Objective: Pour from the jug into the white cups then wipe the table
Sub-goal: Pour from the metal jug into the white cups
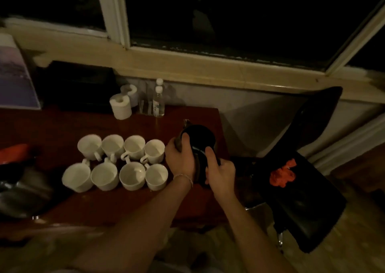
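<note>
Gripping a dark, rounded jug with a black lid (198, 139) from both sides, the person's hands meet at the right end of the reddish-brown wooden table (145, 126). The left hand (181, 158) wraps the jug's left flank, its fingers (184, 139) curled up onto the lid's edge. The right hand (220, 174) is clamped round the dark handle on the near side, thumb laid forward along its top toward the lid. The jug stands upright between the two hands, its spout pointing away from the person; whether its base touches the table cannot be told.

Just left of the left hand sit eight white ceramic cups (116, 160), packed in two rows of four, mouths up. Behind them, near the wall, stand two white paper rolls (121, 106) and clear plastic bottles with white caps (158, 101). To the right, off the table, a black chair (308, 189) carries a crumpled orange cloth (282, 174) on its seat.
</note>
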The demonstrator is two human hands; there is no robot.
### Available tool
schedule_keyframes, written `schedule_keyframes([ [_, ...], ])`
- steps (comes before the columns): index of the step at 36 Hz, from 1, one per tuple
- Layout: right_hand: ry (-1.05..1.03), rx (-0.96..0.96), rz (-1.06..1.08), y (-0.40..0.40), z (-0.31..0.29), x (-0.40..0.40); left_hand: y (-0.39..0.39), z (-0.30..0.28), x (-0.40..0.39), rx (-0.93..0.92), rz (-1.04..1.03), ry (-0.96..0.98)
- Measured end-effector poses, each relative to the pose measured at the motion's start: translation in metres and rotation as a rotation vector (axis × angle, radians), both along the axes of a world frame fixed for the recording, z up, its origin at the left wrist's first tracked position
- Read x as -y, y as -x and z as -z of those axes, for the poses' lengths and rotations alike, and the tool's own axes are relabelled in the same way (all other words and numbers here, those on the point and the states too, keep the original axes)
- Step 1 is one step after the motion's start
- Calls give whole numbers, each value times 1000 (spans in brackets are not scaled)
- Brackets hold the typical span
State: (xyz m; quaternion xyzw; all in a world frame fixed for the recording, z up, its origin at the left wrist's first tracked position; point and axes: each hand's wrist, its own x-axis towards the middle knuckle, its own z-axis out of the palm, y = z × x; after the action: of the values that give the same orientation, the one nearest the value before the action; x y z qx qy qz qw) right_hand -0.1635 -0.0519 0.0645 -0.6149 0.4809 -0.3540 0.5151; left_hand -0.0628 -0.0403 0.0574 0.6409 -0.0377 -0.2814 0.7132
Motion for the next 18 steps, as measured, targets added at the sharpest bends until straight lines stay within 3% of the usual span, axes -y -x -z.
schedule_keyframes([
  [10,-5,-87,-278,51,7,19,60,9,-11,10,-268,48],
  [18,-63,-168,-410,82,9,1,102,22,-39,-7,-427,-72],
])
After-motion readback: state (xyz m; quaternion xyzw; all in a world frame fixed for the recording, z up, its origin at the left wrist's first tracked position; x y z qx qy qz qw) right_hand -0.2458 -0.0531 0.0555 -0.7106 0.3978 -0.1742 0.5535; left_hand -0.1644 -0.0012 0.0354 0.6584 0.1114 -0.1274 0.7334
